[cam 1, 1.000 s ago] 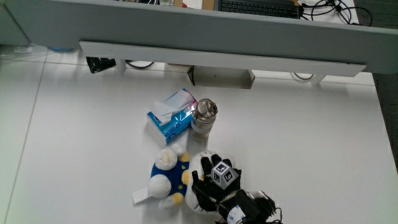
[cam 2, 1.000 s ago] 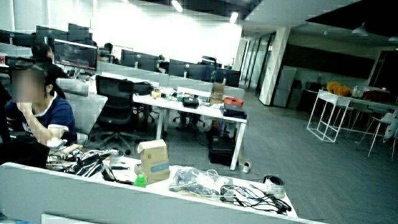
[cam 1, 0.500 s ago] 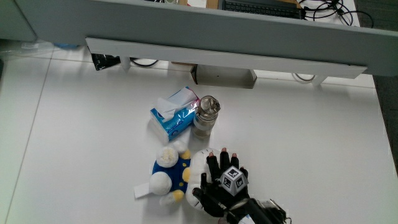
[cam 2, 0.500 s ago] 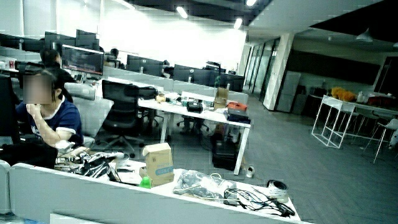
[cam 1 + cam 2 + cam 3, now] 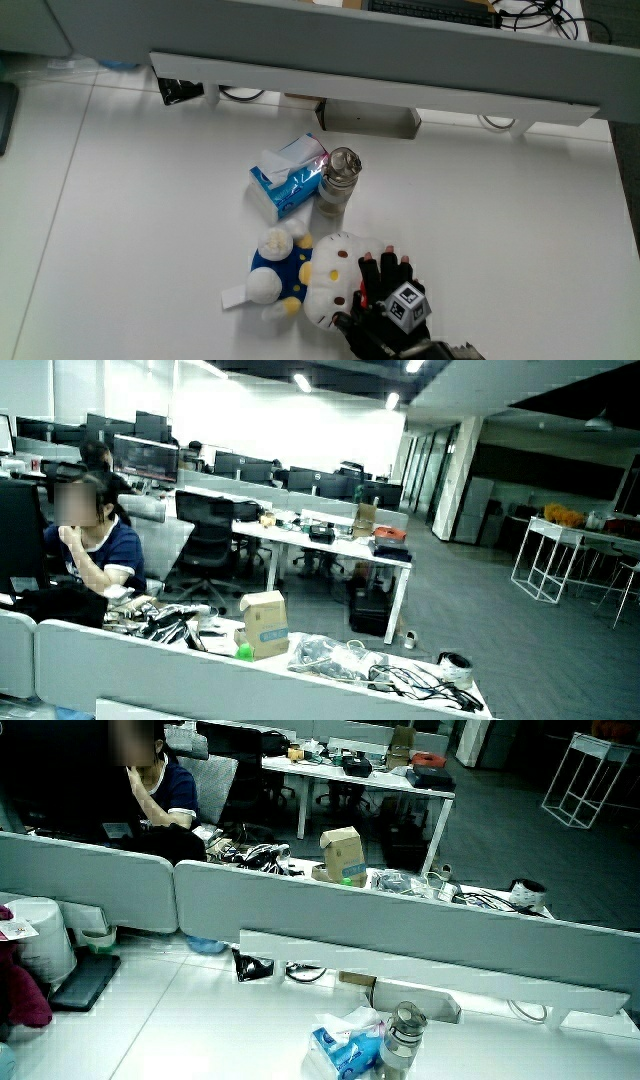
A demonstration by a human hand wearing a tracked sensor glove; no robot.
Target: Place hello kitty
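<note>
White Hello Kitty plush (image 5: 318, 282) wears blue with yellow; tissue pack (image 5: 287, 181) is blue; flask (image 5: 340, 183) silver; glove (image 5: 385, 305) black.

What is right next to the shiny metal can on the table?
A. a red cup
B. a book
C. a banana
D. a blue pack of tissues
D: in the main view the blue pack of tissues lies touching the shiny metal can, farther from the person than the Hello Kitty plush.

I'm working at a smooth white table (image 5: 120, 200); a low grey partition (image 5: 400, 935) edges it, office desks (image 5: 330, 545) under bright ceiling strip lights (image 5: 303, 381).
</note>
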